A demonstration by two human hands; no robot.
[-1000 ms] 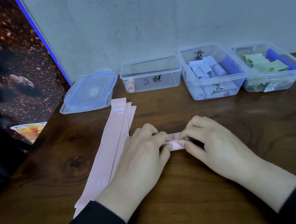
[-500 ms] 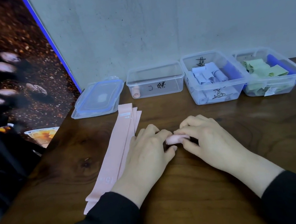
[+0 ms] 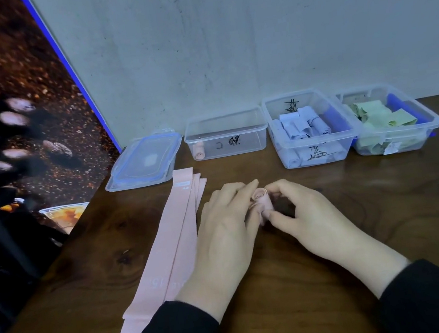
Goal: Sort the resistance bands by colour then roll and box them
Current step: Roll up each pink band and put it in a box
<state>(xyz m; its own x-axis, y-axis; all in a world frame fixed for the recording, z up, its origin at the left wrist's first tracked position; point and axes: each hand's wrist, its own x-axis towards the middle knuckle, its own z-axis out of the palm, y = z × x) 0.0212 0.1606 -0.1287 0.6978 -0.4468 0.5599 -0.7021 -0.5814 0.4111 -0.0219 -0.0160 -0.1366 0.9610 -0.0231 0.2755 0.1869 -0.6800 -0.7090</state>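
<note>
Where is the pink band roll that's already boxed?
In the head view, the small rolled pink band sits in the left end of the clear plastic box, the leftmost of three, right of the blue-rimmed clear lid.

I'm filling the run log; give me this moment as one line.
step: rolling | both hands hold pink roll | left hand | right hand | flat pink bands waiting | pink box: one roll

flat bands (image 3: 167,246) left of hands, boxes (image 3: 226,134) behind
</note>
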